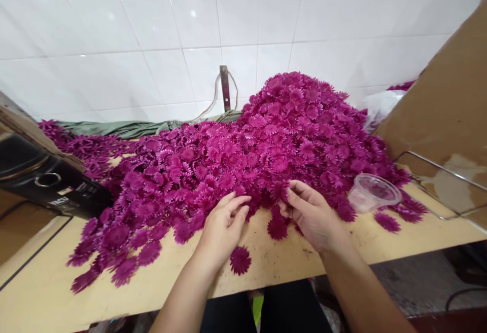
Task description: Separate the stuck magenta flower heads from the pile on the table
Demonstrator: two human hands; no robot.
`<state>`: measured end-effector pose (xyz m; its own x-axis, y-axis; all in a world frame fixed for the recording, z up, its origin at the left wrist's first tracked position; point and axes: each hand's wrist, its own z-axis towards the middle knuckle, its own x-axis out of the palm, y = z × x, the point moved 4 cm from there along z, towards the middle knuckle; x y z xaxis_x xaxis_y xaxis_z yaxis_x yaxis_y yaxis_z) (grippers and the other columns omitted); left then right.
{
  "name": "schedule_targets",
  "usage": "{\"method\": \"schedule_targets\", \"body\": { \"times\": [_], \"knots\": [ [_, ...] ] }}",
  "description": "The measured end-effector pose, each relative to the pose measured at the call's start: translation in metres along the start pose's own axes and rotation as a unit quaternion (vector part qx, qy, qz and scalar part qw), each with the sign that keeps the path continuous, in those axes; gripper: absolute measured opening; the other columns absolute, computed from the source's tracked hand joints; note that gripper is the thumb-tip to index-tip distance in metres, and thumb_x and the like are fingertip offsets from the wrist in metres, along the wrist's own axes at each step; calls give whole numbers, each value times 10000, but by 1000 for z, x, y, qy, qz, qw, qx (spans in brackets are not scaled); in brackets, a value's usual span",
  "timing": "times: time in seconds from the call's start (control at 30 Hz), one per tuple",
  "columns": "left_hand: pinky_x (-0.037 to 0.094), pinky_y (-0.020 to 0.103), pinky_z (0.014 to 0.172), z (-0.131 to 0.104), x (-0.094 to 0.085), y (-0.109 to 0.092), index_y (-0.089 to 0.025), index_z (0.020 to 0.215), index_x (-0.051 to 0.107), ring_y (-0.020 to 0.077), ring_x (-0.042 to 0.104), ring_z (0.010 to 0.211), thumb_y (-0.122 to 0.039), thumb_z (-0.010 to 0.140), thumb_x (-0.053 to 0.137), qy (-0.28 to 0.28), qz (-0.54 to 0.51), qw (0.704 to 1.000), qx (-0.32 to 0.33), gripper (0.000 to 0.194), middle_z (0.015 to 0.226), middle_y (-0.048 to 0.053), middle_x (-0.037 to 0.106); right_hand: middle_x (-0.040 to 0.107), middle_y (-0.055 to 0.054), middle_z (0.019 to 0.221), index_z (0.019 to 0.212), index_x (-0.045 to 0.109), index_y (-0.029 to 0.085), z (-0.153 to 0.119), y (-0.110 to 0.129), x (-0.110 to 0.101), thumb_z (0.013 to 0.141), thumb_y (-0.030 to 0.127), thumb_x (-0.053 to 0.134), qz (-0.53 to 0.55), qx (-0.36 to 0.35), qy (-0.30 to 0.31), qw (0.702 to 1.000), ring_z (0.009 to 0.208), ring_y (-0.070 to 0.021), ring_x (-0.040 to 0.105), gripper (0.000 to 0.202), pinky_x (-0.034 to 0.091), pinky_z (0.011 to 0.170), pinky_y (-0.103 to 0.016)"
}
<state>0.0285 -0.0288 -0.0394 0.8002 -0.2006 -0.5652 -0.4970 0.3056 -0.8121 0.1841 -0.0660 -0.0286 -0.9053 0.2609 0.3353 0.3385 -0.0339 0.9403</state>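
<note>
A large heap of magenta artificial flower heads (243,155) lies in front of me. My right hand (312,214) is closed, its thumb and fingertips pinching a magenta flower head (279,191) at the heap's front edge. To its left, my left hand (224,224) reaches to the heap with fingers loosely bent. A small gap shows between its thumb and forefinger, and I see nothing held there. One loose flower head (240,260) lies on the tabletop between my forearms, and another (277,226) is just left of my right hand.
A clear plastic cup (375,193) lies right of the heap, near a metal wire frame (449,171) and a cardboard sheet (437,105). At left stands a black box (57,181). Green cloth (122,129) runs along the tiled wall (182,19). The wooden tabletop (171,282) ends close to my lap.
</note>
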Motion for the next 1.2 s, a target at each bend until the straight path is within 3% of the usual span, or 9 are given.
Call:
{"method": "schedule_targets", "body": {
  "times": [0.07,0.13,0.3,0.43,0.53,0.67,0.83,1.07,1.2],
  "knots": [
    [394,382,950,-7,-1,-3,-229,1057,646,234,516,1138,-296,811,441,24,28,999,-2,327,1178,80,609,497,63,560,713,531,180,-1,-4,-2,545,415,728,-6,4,-1,1000,476,-57,441,349,346,467,-194],
    [419,368,923,-11,-2,-8,-248,1048,653,218,593,1024,-270,809,444,42,29,999,5,318,1073,49,671,493,59,565,717,539,173,-2,-5,-2,564,426,718,-35,-10,2,999,490,-58,428,346,336,468,-192],
    [456,323,781,-8,-5,-19,-230,831,698,206,622,813,-264,773,533,-50,-30,998,39,178,843,40,703,411,68,520,652,499,172,-6,-7,6,666,450,636,-114,-39,25,992,469,-58,348,310,302,447,-198],
    [446,259,599,-7,10,-23,-197,865,660,161,576,651,-305,714,623,-21,-132,991,27,190,740,26,652,427,48,543,634,480,181,-10,-10,12,724,412,590,-176,-66,31,982,495,-78,373,271,322,452,-210],
    [437,252,622,-6,16,-23,-190,823,658,156,567,675,-269,719,616,-25,-173,985,13,138,739,25,642,451,34,581,650,474,186,-12,-7,13,765,368,551,-215,-111,40,969,535,-91,409,229,359,489,-216],
    [432,262,692,-1,9,-19,-176,751,666,164,577,738,-180,744,549,-42,-214,976,11,117,758,35,651,473,21,592,701,497,188,-16,1,9,839,364,439,-253,-142,43,956,547,-103,446,231,386,506,-222],
    [385,233,604,0,0,-19,-162,604,586,130,495,627,-206,704,572,-73,-203,976,1,110,624,-7,533,513,8,659,797,506,190,-23,4,11,788,336,537,-293,-171,17,941,575,-112,492,149,408,518,-234],
    [257,208,482,-2,14,-14,-182,529,412,86,298,505,-355,714,538,-15,-241,968,-65,283,513,-59,352,516,-26,770,810,486,193,-24,2,18,722,336,623,-399,-215,-34,891,690,-151,494,217,416,623,-294],
    [246,203,485,-3,20,-10,-186,511,373,80,282,502,-486,650,602,6,-308,945,-107,402,507,-66,329,525,-19,762,799,509,188,-18,-1,22,762,293,563,-342,-152,77,924,695,-138,494,124,409,618,-273]
  ]
}}
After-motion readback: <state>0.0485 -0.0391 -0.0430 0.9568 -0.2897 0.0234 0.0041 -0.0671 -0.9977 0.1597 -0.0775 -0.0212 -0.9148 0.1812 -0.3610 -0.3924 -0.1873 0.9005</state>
